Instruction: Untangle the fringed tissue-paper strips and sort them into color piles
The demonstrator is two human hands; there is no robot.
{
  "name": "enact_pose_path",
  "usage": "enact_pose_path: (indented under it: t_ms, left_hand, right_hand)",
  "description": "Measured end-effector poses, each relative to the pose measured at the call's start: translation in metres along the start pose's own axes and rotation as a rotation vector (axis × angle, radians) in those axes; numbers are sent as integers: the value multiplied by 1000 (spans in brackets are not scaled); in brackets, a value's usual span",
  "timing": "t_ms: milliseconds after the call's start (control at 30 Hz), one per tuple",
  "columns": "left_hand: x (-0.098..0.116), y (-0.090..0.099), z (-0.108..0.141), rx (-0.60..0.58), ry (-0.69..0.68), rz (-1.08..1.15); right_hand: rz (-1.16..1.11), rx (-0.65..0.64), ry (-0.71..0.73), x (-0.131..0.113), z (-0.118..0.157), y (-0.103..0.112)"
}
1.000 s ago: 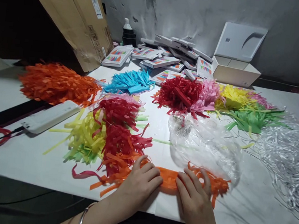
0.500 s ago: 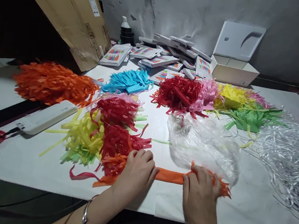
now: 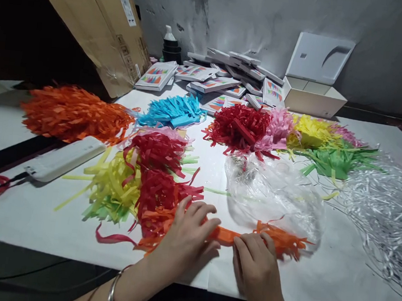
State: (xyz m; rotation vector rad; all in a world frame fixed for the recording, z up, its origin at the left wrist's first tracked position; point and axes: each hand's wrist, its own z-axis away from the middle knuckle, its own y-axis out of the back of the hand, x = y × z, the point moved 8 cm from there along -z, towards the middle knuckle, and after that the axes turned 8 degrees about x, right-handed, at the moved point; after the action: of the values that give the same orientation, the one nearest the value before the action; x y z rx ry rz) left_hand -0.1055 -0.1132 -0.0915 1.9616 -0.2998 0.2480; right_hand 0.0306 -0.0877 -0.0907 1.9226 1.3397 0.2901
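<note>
An orange tissue-paper tassel [image 3: 226,236] lies across the front of the table, with a flat band in its middle and fringed ends. My right hand [image 3: 253,264] has its fingers closed on the band, close to the right-hand fringe. Over the left part of the tassel is my left hand [image 3: 188,230], its fingers apart and lifted; the palm side is hidden. Beyond the left hand sit red tissue tassels [image 3: 162,192] and yellow tissue fringe [image 3: 115,180]. A crumpled clear plastic bag [image 3: 275,192] rests behind the right hand.
Orange [image 3: 75,113], blue [image 3: 172,110] and dark red tissue bundles [image 3: 239,128] line the back. White shredded strands [image 3: 388,218] spread at right. A power bank [image 3: 67,158], printed flat boxes [image 3: 215,82], an open white box [image 3: 314,98] and a large carton [image 3: 98,29] stand around.
My left hand has loosened, its fingers spreading and lifting off the orange tassel. My right hand has slid left along the band, uncovering the right-hand fringe.
</note>
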Motion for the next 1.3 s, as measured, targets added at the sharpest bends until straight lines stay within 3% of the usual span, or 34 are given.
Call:
enact_pose_path:
  t_ms: [100,167,300,533,767,867,1000,1167,1300]
  left_hand:
    - [14,-6,5,46,-141,41]
    - [15,-11,6,24,-151,54]
    - [5,-13,8,-32,-91,104]
    - [-7,-5,19,-14,-5,168]
    - [-10,-13,4,-199,143,-76]
    - [-3,-14,2,-159,29,-61]
    - [11,-15,5,-119,-175,30]
    - [19,-17,6,-100,-219,12]
    - [20,-22,3,-85,-213,6]
  right_hand:
    - [-32,-40,-34,-2,-4,-3]
    - [-1,-97,-28,-4,-4,-9]
    - [25,-101,15,0,4,-8]
    - [-55,-112,-92,25,15,10]
    - [318,-146,-157,29,25,1]
    - [293,-77,-168,26,23,5]
    - [35,-40,-126,14,15,5]
    - [10,-16,-116,5,7,2]
    - [2,-63,-24,-6,2,-13]
